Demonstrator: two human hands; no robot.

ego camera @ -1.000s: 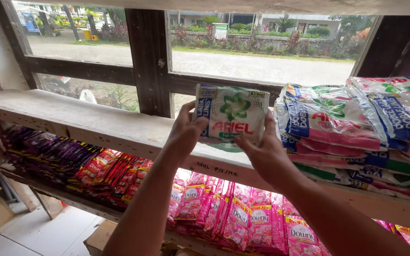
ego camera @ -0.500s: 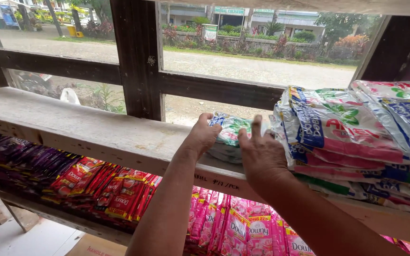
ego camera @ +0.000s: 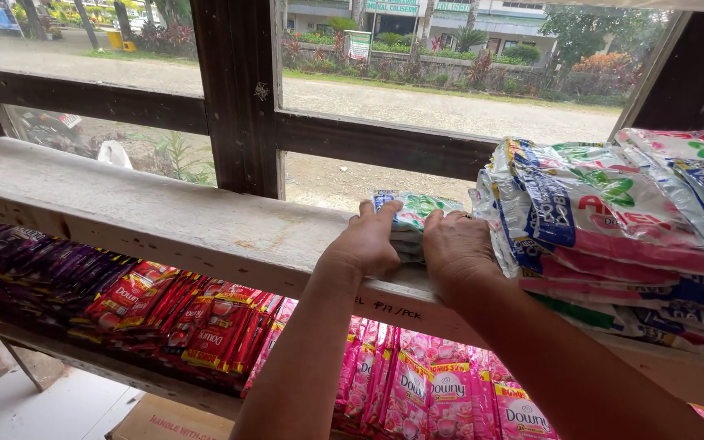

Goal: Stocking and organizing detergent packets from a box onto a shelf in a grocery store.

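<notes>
A small stack of glossy green-and-white sachets (ego camera: 414,222) is clamped between the left hand (ego camera: 368,242) and right hand (ego camera: 456,248) near the rough wooden shelf's (ego camera: 165,213) front edge.

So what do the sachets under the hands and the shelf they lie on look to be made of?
The small sachet stack under the left hand and right hand looks like thin glossy plastic film: printed, crinkled, with a sheen. The shelf looks like unfinished wood, pale and rough, with worn grain and stains. The window frame behind appears to be darker wood.
</notes>
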